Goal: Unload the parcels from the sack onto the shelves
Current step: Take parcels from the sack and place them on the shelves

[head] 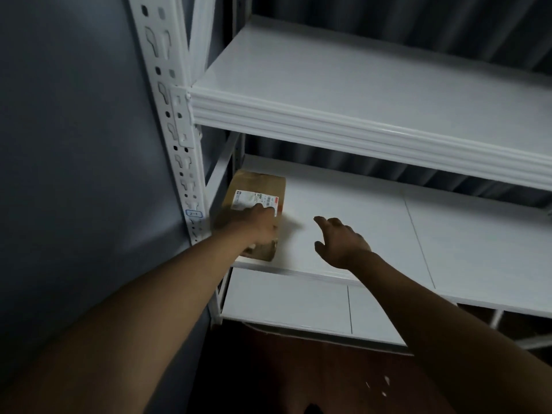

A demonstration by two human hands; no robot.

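Two bare forearms are reaching in from the bottom edge, nearest the camera, and stretching toward a white metal shelving unit (328, 115) that is filling most of the view. Its slotted upright post (176, 138) is standing at the left against a grey wall (74, 144), and a small handwritten tag (194, 213) is sitting low on that post. The middle shelf (358, 222) is carrying a brown cardboard parcel (254, 186) at its far left end, just beside the post, lying flat with a white shipping label (254, 200) facing up. The left hand (260, 225) is resting on top of the parcel, fingers lying over the label's near edge; its grip looks flat rather than curled round the box, though blur is hiding the fingertips. The right hand (340, 243) is hovering over bare shelf to the right of the parcel, apart from it, its grip open with fingers spread and holding nothing. A dark reddish floor (298, 369) is showing below the lowest shelf.
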